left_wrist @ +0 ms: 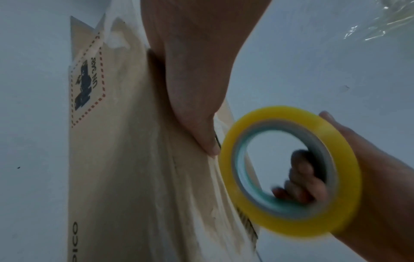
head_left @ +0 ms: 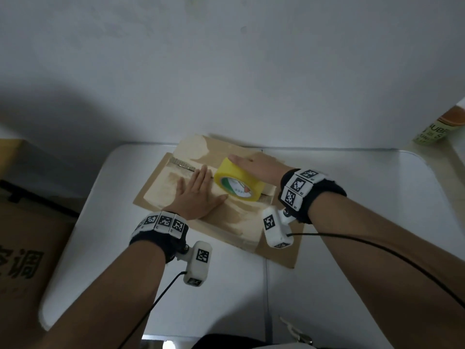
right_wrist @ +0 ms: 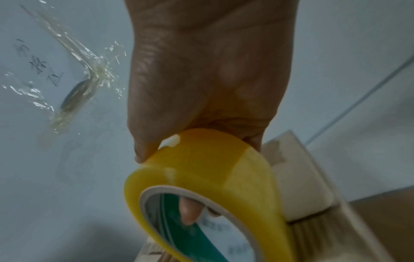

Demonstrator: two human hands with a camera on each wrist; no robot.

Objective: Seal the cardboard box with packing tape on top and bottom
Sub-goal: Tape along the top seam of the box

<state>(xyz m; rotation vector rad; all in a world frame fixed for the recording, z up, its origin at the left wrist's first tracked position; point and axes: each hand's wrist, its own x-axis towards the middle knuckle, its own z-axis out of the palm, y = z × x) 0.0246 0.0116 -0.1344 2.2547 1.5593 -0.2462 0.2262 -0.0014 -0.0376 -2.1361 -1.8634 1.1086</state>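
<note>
A flattened cardboard box (head_left: 226,224), streaked with old pale tape, lies on the white table (head_left: 352,197). My left hand (head_left: 208,187) rests flat on it with straight fingers, and its thumb (left_wrist: 201,134) lies along the centre seam of the box (left_wrist: 125,159). My right hand (head_left: 251,163) grips a yellow roll of packing tape (head_left: 239,181) standing on edge on the box, just right of the left hand. Its fingers (left_wrist: 302,177) curl through the core of the roll (left_wrist: 291,170). The right wrist view shows the roll (right_wrist: 212,168) under the palm (right_wrist: 206,70), with a box flap (right_wrist: 300,186) behind.
A large brown printed carton (head_left: 25,235) stands left of the table. A green-labelled container (head_left: 432,129) sits at the far right. A crumpled strip of clear tape (right_wrist: 74,85) sticks to the white surface. A small metal object (head_left: 294,331) lies by the front edge.
</note>
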